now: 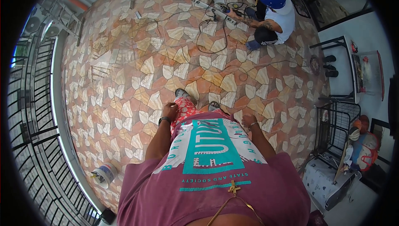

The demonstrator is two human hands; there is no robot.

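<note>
My left hand [169,111], with a dark watch at its wrist, hangs beside my left thigh, close to the red patterned trousers [186,109]. On the other side, my right hand [249,121] hangs away from my body, a thin bracelet on its wrist. No object shows in or against either hand. Their fingers point down, foreshortened and mostly hidden behind the backs of the hands. Beneath me lies a floor [208,76] of irregular red, tan and white stone pattern. Both my feet show below the trousers, the left shoe [180,92] farther forward.
Far right, a person [275,16] in a blue cap crouches by a long pale bar [214,11] and a looping black cable [198,39]. Ladders [62,20] stand far left, above a black railing [31,134]. A bucket [106,174] sits near left; a black rack [336,120] lines the right wall.
</note>
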